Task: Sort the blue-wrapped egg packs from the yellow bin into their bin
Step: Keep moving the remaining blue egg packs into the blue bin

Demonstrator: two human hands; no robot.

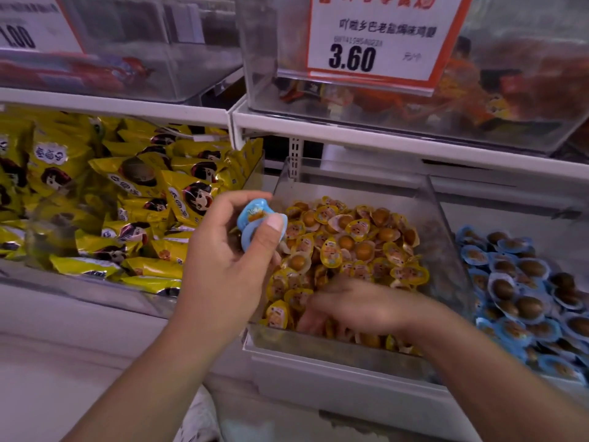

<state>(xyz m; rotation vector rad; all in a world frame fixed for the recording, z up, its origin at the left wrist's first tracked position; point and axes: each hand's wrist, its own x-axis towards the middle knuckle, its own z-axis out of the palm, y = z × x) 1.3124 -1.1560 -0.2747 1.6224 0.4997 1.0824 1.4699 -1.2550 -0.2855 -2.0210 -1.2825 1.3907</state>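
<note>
Shop shelving fills the whole shot, white shelves (127,108) with clear plastic bins sitting on two levels. Dead centre on the lower level is the yellow bin (439,224), a see-through tub heaped with small yellow-wrapped egg packs (357,247), brown eggs showing through the wrappers.

Left hand (229,260) is raised just over the left edge of that tub, pinching blue-wrapped egg packs (255,223) between thumb and curled fingers. Looks like two of them stacked, though it's hard to be sure. Thumbnail sits right on the front of the lower one.

Right hand (353,306) is down in the near part of the yellow tub, on top of the yellow packs, fingers pointing left. It's motion-blurred, so I honestly can't tell whether the fingers are closed on anything or just resting in the pile.

Just to the right of the tub is the blue bin (526,291), a pile of the same kind of egg packs in blue wrappers, running off the right edge.

On the left there's a bin of bigger yellow snack bags (134,202) with a cartoon face on them. Up top, more clear bins with reddish-orange packets (471,87), and a white price sign (379,36) with an orange border reading 3.60.
</note>
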